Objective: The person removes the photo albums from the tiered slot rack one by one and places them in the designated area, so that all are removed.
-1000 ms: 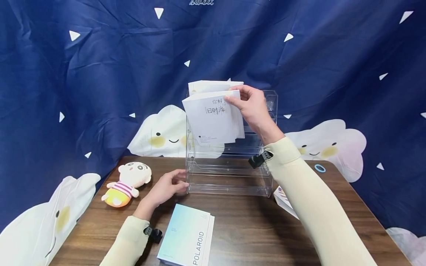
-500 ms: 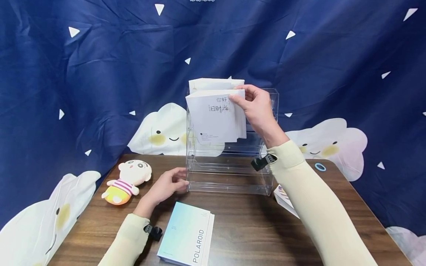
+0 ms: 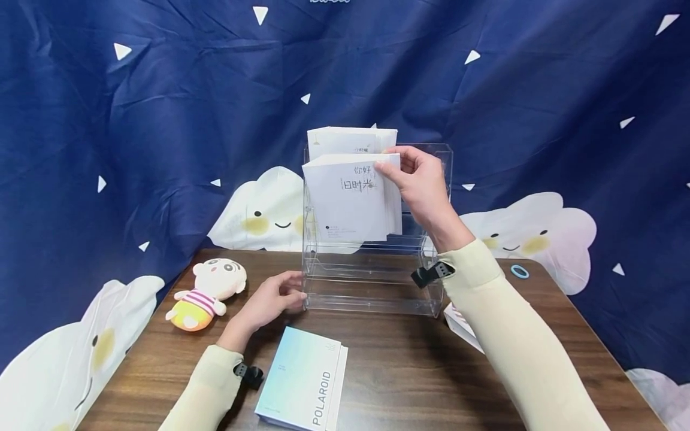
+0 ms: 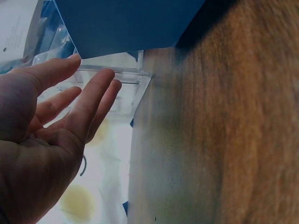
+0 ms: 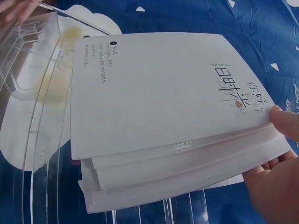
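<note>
My right hand [image 3: 423, 182] pinches the upper right corner of a white photo album [image 3: 350, 203] with dark lettering, thumb in front and fingers behind. Thick pages between its covers show in the right wrist view, where the album [image 5: 154, 93] is held before a clear acrylic rack [image 5: 35, 112]. A second white album [image 3: 334, 137] stands behind it at the rack's top; its lower part is hidden. My left hand [image 3: 272, 302] is at the lower left side of the rack [image 3: 372, 304]. In the left wrist view, the left hand's fingers [image 4: 91, 100] are extended against the rack's edge.
A pale blue and white POLAROID album [image 3: 302, 380] lies on the wooden table [image 3: 399, 371] in front. A plush doll [image 3: 207, 293] lies at left. A white box-like item [image 3: 463, 326], partly covered by my right sleeve, and a blue ring [image 3: 519, 272] are at right.
My right hand has shifted the white album slightly to the right, then a little downward in front of the rack. The left hand has stayed at the rack's side.
</note>
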{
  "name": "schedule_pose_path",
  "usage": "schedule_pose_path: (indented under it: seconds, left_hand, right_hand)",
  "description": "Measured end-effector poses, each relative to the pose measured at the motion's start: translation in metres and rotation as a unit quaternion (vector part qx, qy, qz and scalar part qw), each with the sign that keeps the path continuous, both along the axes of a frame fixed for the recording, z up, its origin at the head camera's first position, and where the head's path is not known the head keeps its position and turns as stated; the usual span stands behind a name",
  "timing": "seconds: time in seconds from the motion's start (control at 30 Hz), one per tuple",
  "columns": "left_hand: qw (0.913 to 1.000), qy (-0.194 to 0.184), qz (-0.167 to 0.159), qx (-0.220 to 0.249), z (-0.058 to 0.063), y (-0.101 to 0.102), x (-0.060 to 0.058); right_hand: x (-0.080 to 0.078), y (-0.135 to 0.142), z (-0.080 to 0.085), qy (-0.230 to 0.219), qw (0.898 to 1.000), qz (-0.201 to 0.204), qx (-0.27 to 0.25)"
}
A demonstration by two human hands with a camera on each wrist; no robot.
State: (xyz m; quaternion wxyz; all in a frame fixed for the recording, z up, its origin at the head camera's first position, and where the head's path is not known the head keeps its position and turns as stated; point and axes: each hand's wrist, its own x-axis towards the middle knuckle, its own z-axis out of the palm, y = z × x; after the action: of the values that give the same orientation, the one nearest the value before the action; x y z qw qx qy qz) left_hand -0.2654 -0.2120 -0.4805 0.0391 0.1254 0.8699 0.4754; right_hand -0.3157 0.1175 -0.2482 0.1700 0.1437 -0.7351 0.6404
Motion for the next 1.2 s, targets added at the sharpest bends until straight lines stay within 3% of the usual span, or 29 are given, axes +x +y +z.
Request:
schedule_pose_path:
  seconds: [0.43,1.2]
  left_hand:
    - [0.9999,0.004,0.007,-0.012,0.001,0.000,0.001]
    - [1.0000,0.001,0.005,-0.008,-0.001,-0.001,-0.001]
  right_hand:
    - [0.015,0.005,-0.017,-0.017,1.000,0.016,-0.018]
    - [0.037,0.023,-0.070,-0.043,0.999,0.009,0.011]
